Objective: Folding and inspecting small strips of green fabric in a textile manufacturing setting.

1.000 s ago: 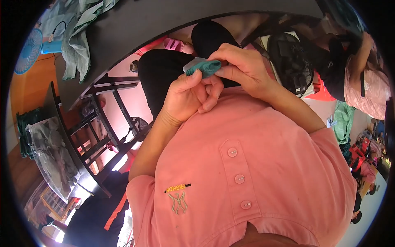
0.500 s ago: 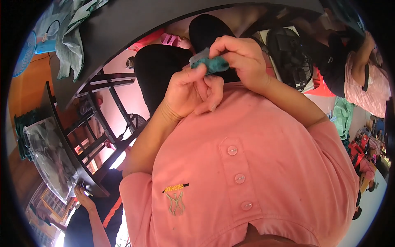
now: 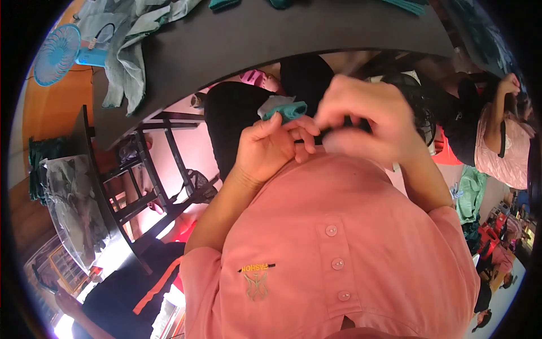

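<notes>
A small folded piece of green cloth with a greyish sheer layer (image 3: pixel 289 111) is pinched in my left hand (image 3: pixel 265 148), its thumb pressed at the near edge of the cloth. The other fingers of that hand are loosely curled below it. To the right, apart from the cloth, my right hand (image 3: pixel 372 118) is raised in front of my lap with bent fingers. Motion smears its fingertips, so whether anything small is between them is unclear.
A dark table (image 3: pixel 271 34) curves across the top, with grey-green sheer fabric (image 3: pixel 127 70) hanging over its edge. At the left are a blue fan (image 3: pixel 57 55), a black metal frame (image 3: pixel 144 169) and a clear bag of grey fabric (image 3: pixel 76 206). Other people sit nearby on both sides.
My right hand has let go of the cloth and moved right and toward me. The left hand still holds the cloth. More of the table has come into view.
</notes>
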{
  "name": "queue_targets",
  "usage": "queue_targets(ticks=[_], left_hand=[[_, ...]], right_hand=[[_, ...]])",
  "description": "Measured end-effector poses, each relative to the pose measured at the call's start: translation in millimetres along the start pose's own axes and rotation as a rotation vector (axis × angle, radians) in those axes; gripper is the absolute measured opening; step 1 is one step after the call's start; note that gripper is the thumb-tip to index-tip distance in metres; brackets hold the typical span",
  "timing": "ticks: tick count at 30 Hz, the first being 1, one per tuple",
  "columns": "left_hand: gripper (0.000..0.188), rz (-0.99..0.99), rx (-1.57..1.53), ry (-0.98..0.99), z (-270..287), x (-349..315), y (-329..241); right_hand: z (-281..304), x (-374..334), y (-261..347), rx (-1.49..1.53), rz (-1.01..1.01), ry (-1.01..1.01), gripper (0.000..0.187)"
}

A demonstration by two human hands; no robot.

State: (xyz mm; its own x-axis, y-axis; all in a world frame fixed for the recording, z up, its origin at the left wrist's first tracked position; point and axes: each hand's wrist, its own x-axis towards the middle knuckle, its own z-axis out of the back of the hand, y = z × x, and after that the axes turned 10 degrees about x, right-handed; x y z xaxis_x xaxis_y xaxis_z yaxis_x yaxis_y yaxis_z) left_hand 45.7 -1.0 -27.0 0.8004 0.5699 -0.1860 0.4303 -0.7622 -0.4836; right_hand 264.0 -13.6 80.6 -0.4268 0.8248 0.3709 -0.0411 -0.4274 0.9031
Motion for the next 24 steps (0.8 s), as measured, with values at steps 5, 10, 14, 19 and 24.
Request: queue_targets(ticks=[5,10,14,19,24], left_hand=[[0.049,0.026,0.024,0.080,6.9,0.0,0.9],[0.048,0.022,0.047,0.034,6.0,-1.3,-1.0],[0.047,0.030,0.076,0.014,1.9,-0.6,0.5],[0.042,0.027,0.147,-0.005,-1.3,-2.1,0.2],[0.044,0.075,0.162,-0.088,-2.4,1.8,0.7]], right_hand=[[-24.0,-13.6,-47.1,-0.160,0.033,-0.207,0.021],[-24.2,-15.9,-51.0,-0.201,0.101,-0.217,0.018],[-25.1,-17.8,-49.3,-0.206,0.071,-0.212,0.018],[-32.3,-23.7,-52.0,-0.174,-0.025,-0.230,0.018],[-39.8,-31.6,-71.3,-0.330,-0.026,-0.255,0.019]])
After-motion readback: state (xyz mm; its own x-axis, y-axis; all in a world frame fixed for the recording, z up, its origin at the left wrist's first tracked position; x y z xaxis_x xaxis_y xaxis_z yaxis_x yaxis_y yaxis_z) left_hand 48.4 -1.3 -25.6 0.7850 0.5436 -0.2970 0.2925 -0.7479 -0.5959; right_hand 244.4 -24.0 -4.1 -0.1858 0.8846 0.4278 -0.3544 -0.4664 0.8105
